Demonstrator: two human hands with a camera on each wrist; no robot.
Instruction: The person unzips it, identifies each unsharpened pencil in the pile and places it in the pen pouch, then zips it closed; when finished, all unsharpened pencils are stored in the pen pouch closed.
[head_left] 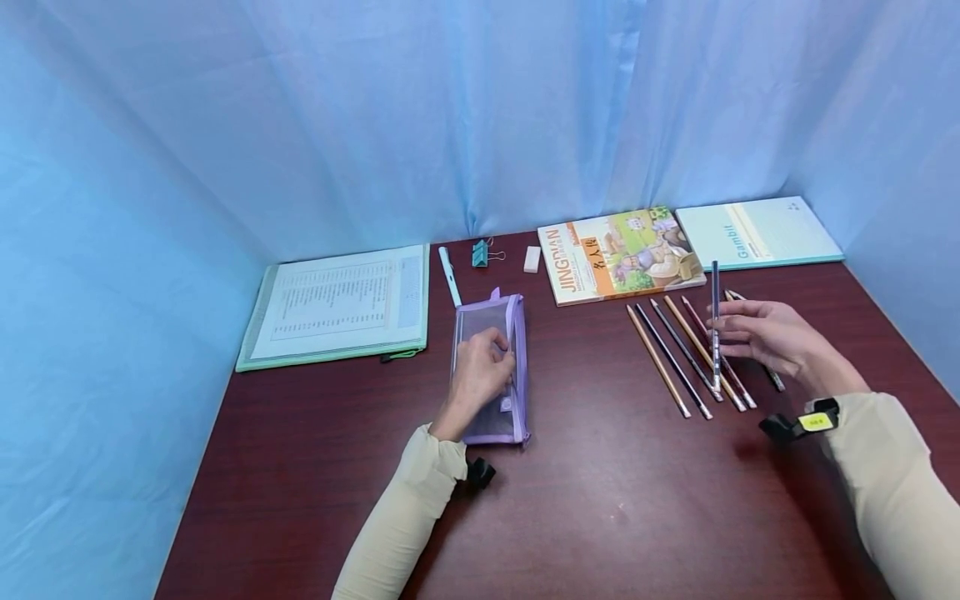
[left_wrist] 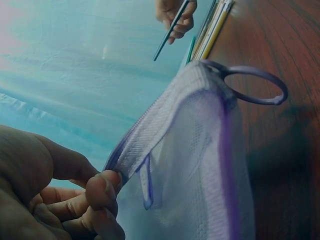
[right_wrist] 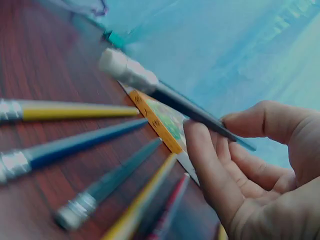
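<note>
Purple mesh pouch (left_wrist: 200,150), dark pencil (head_left: 716,292), pinched in separate hands (head_left: 482,367) (head_left: 772,336), loose pencils (head_left: 673,361) nearby, books (head_left: 622,254), eraser (head_left: 532,259) behind

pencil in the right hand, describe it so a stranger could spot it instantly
On the dark red table, find the pencils lying in front of the illustrated JINGDIAN book. The right hand over them holds a dark pencil with a white eraser. Unlike its neighbours, it is raised off the table.
</note>
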